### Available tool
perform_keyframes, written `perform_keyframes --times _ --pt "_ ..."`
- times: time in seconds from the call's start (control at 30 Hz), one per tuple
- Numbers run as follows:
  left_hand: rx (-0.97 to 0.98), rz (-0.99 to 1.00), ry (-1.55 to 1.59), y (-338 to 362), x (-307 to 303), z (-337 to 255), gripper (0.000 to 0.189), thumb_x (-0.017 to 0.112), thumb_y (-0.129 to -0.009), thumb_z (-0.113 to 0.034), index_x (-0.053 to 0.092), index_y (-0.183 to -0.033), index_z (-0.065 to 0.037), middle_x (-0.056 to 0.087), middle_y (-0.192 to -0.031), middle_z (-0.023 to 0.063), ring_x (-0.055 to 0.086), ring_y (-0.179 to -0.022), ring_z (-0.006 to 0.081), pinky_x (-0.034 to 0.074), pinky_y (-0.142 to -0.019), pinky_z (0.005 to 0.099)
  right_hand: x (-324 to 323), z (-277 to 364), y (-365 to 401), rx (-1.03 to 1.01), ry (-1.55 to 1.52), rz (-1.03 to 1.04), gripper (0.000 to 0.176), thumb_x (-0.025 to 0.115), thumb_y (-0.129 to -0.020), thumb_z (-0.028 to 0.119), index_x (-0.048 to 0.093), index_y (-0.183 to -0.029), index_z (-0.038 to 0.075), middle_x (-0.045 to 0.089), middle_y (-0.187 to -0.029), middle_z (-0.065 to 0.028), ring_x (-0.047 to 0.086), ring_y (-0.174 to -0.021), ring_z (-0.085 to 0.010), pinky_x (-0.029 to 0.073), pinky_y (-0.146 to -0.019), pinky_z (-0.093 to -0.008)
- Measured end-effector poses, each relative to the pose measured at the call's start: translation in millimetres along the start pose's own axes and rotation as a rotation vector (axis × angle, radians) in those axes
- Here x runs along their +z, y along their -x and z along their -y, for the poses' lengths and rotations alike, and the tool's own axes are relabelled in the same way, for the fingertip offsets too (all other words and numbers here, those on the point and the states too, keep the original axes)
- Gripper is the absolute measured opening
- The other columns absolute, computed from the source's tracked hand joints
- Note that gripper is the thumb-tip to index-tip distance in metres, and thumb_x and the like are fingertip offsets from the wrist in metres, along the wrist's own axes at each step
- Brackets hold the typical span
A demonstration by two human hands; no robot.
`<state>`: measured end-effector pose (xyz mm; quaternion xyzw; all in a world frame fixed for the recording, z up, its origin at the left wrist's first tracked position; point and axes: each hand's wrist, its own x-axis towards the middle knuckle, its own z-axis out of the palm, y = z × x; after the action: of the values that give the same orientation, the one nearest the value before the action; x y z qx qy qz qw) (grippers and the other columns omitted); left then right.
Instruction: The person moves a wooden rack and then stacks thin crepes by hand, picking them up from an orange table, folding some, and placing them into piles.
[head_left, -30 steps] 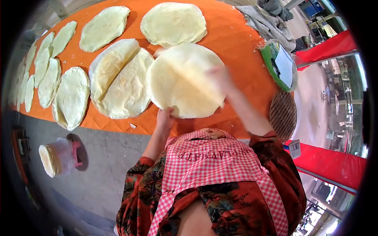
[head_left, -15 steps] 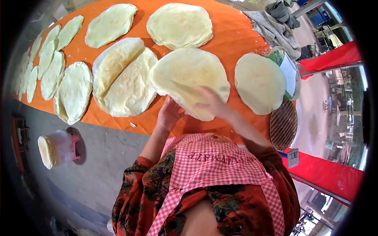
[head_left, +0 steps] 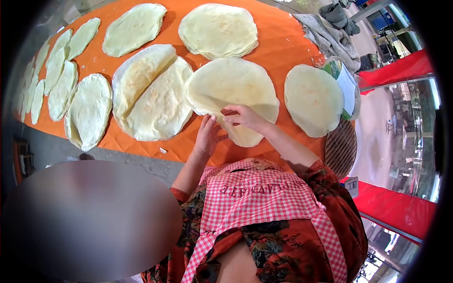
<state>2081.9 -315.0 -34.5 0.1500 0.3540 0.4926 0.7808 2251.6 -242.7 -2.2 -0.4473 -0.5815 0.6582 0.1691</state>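
In front of me on the orange cloth lies a stack of thin, pale round flatbreads [head_left: 236,85]. The near left edge of its top sheet is lifted and wrinkled. My left hand [head_left: 207,134] pinches that edge with its fingertips. Close beside it, my right hand [head_left: 241,118] has thumb and fingers closed on the same sheet, a little further right. To the left is another stack with its top flatbread folded over [head_left: 141,78], browned side showing. A single-looking round flatbread [head_left: 314,99] lies to the right.
More flatbread stacks cover the orange tablecloth [head_left: 179,151] at the left and back. A ridged brown round rack [head_left: 340,148], a green-and-white packet [head_left: 347,92] and a grey towel [head_left: 330,40] sit at the right edge. A blurred patch hides the lower left.
My right hand has drawn in from over the flatbread toward my left hand and closed at the edge. My left hand has shifted slightly right. A blurred patch now covers the stool area.
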Motion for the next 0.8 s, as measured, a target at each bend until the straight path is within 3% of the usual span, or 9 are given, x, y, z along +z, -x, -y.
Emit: perform_keyframes --times 0.07,0.17,0.27,0.37,0.47,0.57,0.73,0.8 --pt "-0.013 -0.041 -0.031 -3 -1 1 0.05 0.049 -0.092 -0.037 0.033 -0.133 -0.015 0.046 -0.128 0.0087 0.05 -0.113 0.0262 0.049 -0.082 0.0499 3 5 0 0.048 -0.014 -0.013 0.045 0.069 -0.08 0.027 0.058 -0.11 -0.003 0.062 -0.102 -0.0102 0.058 -0.092 -0.0144 0.047 -0.078 -0.0278" --pt "-0.004 -0.068 -0.066 -6 0 3 0.045 0.049 -0.092 -0.033 0.035 -0.131 -0.015 0.048 -0.125 0.0087 0.052 -0.11 0.0261 0.049 -0.081 0.0496 8 12 -1 -0.039 0.178 -0.09 0.038 0.066 -0.081 0.027 0.059 -0.107 0.0 0.062 -0.098 -0.0089 0.057 -0.087 -0.0135 0.047 -0.073 -0.0275" --pt "-0.011 -0.085 -0.069 -5 3 1 0.042 0.047 -0.093 -0.029 0.036 -0.13 -0.014 0.05 -0.123 0.0089 0.053 -0.108 0.0259 0.049 -0.08 0.0486 5 -1 -11 -0.057 0.083 -0.043 0.035 0.064 -0.082 0.026 0.059 -0.106 0.0 0.063 -0.088 -0.0084 0.058 -0.079 -0.013 0.048 -0.069 -0.0291" --pt "-0.019 -0.127 -0.081 -5 -2 3 0.039 0.046 -0.092 -0.026 0.038 -0.128 -0.012 0.051 -0.121 0.0091 0.054 -0.106 0.024 0.051 -0.079 0.0446 -1 -7 -17 0.057 0.235 -0.067 0.03 0.06 -0.084 0.025 0.06 -0.098 -0.001 0.064 -0.078 -0.0122 0.062 -0.071 -0.0187 0.049 -0.066 -0.0327" --pt "0.018 -0.193 -0.101 -8 -7 11 0.037 0.047 -0.091 -0.022 0.041 -0.125 -0.009 0.054 -0.117 0.0082 0.056 -0.102 0.0206 0.052 -0.076 0.0369 22 3 -7 -0.177 0.418 -0.198 0.025 0.058 -0.084 0.023 0.06 -0.09 -0.002 0.062 -0.071 -0.017 0.063 -0.067 -0.0267 0.049 -0.065 -0.0367" --pt "0.118 -0.27 -0.106 -7 1 16 0.035 0.051 -0.089 -0.018 0.045 -0.121 -0.006 0.057 -0.111 0.0071 0.058 -0.096 0.0168 0.051 -0.074 0.03 36 -2 -9 -0.233 0.453 -0.289 0.024 0.055 -0.085 0.022 0.06 -0.085 -0.001 0.062 -0.075 -0.0205 0.063 -0.071 -0.0328 0.049 -0.066 -0.0403" --pt "0.225 -0.342 -0.317 -8 -6 27 0.031 0.053 -0.086 -0.01 0.051 -0.115 0.0 0.059 -0.101 0.0052 0.056 -0.085 0.0123 0.047 -0.07 0.0248 39 2 -6 -0.19 0.619 -0.191 0.019 0.056 -0.079 0.015 0.062 -0.092 0.003 0.063 -0.078 -0.0223 0.062 -0.072 -0.0356 0.048 -0.066 -0.0448" --pt "0.214 -0.406 -0.32 -16 -35 46 0.027 0.05 -0.086 -0.009 0.053 -0.111 -0.002 0.059 -0.092 0.0032 0.053 -0.071 0.0086 0.043 -0.058 0.0224 37 3 -10 -0.201 0.755 -0.167 0.018 0.054 -0.076 0.01 0.062 -0.091 0.004 0.064 -0.077 -0.0209 0.062 -0.072 -0.0357 0.048 -0.066 -0.0444"
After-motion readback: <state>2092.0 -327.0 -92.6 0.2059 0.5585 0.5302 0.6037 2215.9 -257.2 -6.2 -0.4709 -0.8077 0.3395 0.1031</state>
